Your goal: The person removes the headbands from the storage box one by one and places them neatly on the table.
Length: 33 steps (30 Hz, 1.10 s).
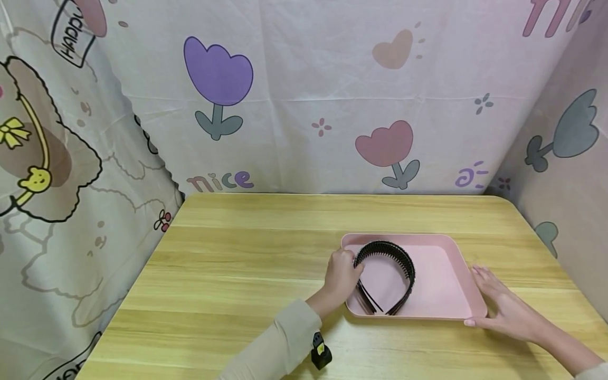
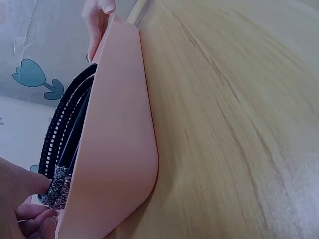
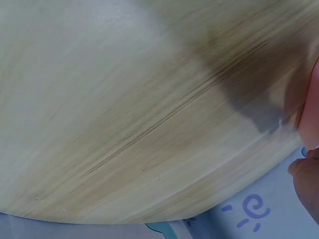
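Black headbands (image 1: 407,264), some with combed teeth, lie together in the left half of a pink tray (image 1: 442,274). My left hand (image 1: 341,272) grips the left side of the headbands at the tray's left wall; in the left wrist view its thumb presses a glittery band end (image 2: 59,186) beside the tray wall (image 2: 114,124). My right hand (image 1: 508,311) rests with spread, fairly straight fingers against the tray's right wall and lower right corner. In the right wrist view only a bit of that hand (image 3: 306,181) shows beside the pink tray (image 3: 311,109).
The tray stands on a light wooden table (image 1: 228,264), right of its middle. A printed cloth (image 1: 304,68) hangs behind the table and along both sides. A small black object (image 1: 321,352) is at the left cuff.
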{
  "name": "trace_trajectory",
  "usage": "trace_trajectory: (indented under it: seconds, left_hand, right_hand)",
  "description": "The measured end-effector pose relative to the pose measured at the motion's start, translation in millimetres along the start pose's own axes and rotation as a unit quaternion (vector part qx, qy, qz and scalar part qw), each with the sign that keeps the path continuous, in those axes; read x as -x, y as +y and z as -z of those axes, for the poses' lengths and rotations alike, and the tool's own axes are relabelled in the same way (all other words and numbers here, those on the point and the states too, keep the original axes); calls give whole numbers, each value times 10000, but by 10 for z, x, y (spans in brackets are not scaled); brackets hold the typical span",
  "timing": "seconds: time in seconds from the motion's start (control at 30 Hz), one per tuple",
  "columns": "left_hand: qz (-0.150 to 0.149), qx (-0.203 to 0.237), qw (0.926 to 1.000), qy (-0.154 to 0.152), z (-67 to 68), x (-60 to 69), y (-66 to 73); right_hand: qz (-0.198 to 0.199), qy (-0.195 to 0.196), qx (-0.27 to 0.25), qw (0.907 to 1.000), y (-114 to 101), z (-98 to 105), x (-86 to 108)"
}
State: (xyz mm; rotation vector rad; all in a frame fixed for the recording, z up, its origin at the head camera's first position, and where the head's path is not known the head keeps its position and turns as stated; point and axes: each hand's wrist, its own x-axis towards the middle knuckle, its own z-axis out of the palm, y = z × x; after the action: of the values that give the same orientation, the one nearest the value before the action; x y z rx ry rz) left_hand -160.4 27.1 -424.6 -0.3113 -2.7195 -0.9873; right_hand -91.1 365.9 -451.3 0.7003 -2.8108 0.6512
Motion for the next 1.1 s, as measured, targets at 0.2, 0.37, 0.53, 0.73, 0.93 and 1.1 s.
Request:
trace_trajectory:
  seconds: [0.2,0.37,0.53,0.73,0.93,1.1]
  left_hand:
    - [112,-387,9992,-51,-3,-14,29]
    - [162,-523,9983,-190,6,-23,53]
    - [292,-535,9978,-257,25,-17,63]
    - [313,-741,9963,-301,60,-2,116]
    - [410,-777,9953,-397,76,-8,141]
    - [632,-287,9968,-396,86,-19,101]
  right_hand:
    - [7,19,24,10000,7,-3,7]
    - [-82,5,-91,9999,-7,3,1]
    - [-119,-30,-101,9999,-27,1,-35]
    - [-133,-112,55,9998,-22,25,-52]
    - [-197,-140,24,9997,-23,28,-53]
    - [-181,-157,-1,9997,-25,15,-73]
